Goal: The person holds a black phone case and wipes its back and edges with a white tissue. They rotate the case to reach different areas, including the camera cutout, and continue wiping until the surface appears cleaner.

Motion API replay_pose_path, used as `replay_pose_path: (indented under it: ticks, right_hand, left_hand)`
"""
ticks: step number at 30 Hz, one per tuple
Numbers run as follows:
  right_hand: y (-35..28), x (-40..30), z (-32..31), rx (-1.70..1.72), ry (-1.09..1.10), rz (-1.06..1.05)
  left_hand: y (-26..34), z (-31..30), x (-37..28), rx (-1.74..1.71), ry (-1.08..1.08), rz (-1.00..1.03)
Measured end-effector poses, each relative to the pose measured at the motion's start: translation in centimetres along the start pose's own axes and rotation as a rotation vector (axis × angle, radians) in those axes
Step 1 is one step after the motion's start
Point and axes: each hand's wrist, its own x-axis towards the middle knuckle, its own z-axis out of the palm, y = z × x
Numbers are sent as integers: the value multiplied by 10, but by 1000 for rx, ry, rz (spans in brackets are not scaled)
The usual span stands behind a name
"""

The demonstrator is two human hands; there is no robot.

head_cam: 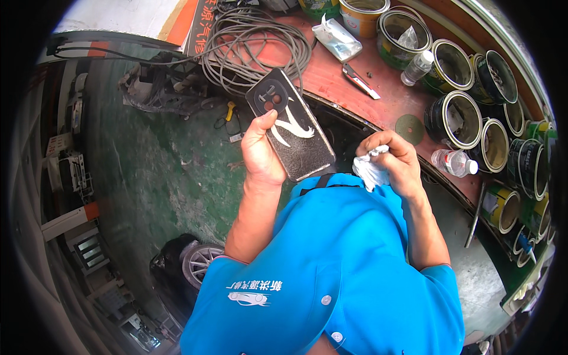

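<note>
My left hand (265, 155) grips a smartphone in a worn black case (301, 151), its back with the round camera block facing up. White curved marks run across the case. In my right hand (395, 162) is a crumpled white tissue or cloth (372, 171), pinched between thumb and fingers, close to the bench edge and to the right of the phone. Both hands are in front of my blue shirt. On the red bench (328, 84) beyond them lie a utility knife (360, 82), a packet of tissues or wipes (338, 39) and a green abrasive disc (409, 129).
A coiled grey cable (257, 49) hangs over the bench's edge. Several open paint cans (453, 120) line its far side, with clear plastic bottles (452, 162) among them. A yellow-handled tool (230, 111) and a wheel (202, 264) are down at floor level.
</note>
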Motion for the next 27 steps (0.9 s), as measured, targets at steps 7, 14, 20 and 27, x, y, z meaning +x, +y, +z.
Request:
replay_pose_path:
  ticks: [7,14,20,27]
  right_hand:
    - [-18,5,24,-288,-53,137]
    - [-12,12,38,-108,-102,235]
    - [6,16,39,213,-123,193]
    - [7,16,44,177,-148,170]
  left_hand:
    - [-4,17,-3,58,-65,62]
    - [-5,13,-8,94,-85,120]
    - [-9,31,-18,130,-138,281]
    - [-13,7,-12,-46,-375,45]
